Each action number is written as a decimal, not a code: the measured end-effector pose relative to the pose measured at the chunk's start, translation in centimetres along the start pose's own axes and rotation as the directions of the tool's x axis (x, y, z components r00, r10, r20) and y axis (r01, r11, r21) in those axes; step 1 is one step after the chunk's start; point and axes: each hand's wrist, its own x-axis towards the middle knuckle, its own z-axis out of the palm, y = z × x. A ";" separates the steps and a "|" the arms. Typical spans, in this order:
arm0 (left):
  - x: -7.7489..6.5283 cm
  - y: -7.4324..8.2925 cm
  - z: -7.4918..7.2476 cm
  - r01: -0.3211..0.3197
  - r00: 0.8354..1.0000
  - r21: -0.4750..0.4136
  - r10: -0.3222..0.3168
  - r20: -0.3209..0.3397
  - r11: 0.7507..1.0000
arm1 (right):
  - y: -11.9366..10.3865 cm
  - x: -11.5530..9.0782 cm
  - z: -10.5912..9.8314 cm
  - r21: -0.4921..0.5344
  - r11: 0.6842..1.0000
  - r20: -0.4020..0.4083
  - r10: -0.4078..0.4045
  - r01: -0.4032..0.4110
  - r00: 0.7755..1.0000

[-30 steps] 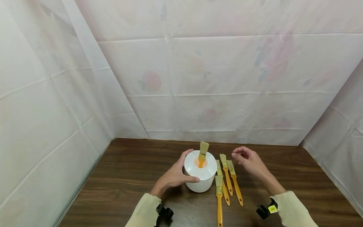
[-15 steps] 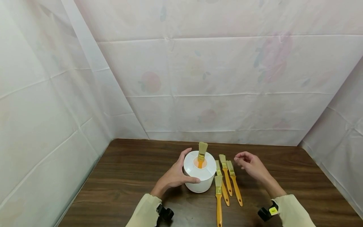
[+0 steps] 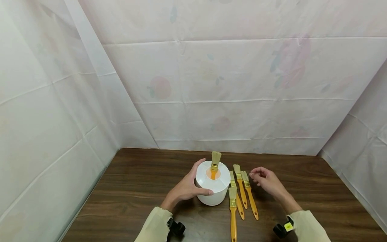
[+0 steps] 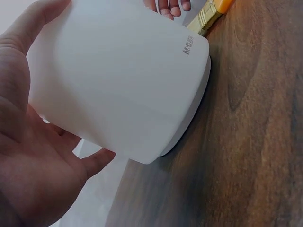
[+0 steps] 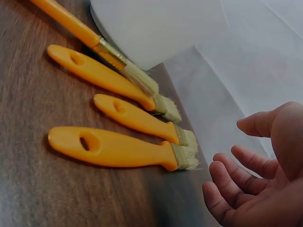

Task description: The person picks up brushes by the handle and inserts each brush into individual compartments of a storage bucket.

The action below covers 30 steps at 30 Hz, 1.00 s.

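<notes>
A white round pen holder point(image 3: 212, 198) stands upright on the table, and one paintbrush point(image 3: 215, 161) sticks out of the hole in its top, bristles up. My left hand point(image 3: 187, 186) grips the holder's left side, with the thumb across the front and fingers behind; in the left wrist view, the holder's wall point(image 4: 113, 80) fills the space before the palm. Several yellow-handled paintbrushes point(image 3: 252, 204) lie on the table just right of the holder. Beside their bristle ends hovers my right hand point(image 3: 269, 182), fingers loosely bent and holding nothing. The right wrist view shows its fingers point(image 5: 236, 177) apart from the brushes.
The dark wood-grain table point(image 3: 145, 174) meets a pale fruit-printed curtain point(image 3: 242, 84) at its back edge. More pale sheeting point(image 3: 60, 117) hangs at the left and right sides. The nearest brush point(image 3: 233, 218) reaches toward the table's front.
My right hand has dropped slightly toward me, still beside the brushes and holding nothing. The left hand, the pen holder and the brushes stay where they were.
</notes>
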 end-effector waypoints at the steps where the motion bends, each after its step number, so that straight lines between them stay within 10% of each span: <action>1: 0.0 0.0 0.0 -0.002 1.000 -0.003 0.002 0.001 1.000 | 0.1 0.0 0.0 0.000 1.000 0.000 0.003 -0.003 1.000; 30: 0.0 -0.1 0.2 0.008 1.000 -0.012 -0.008 -0.008 1.000 | 3.0 0.0 2.0 -0.042 0.999 -0.026 0.033 -0.034 0.999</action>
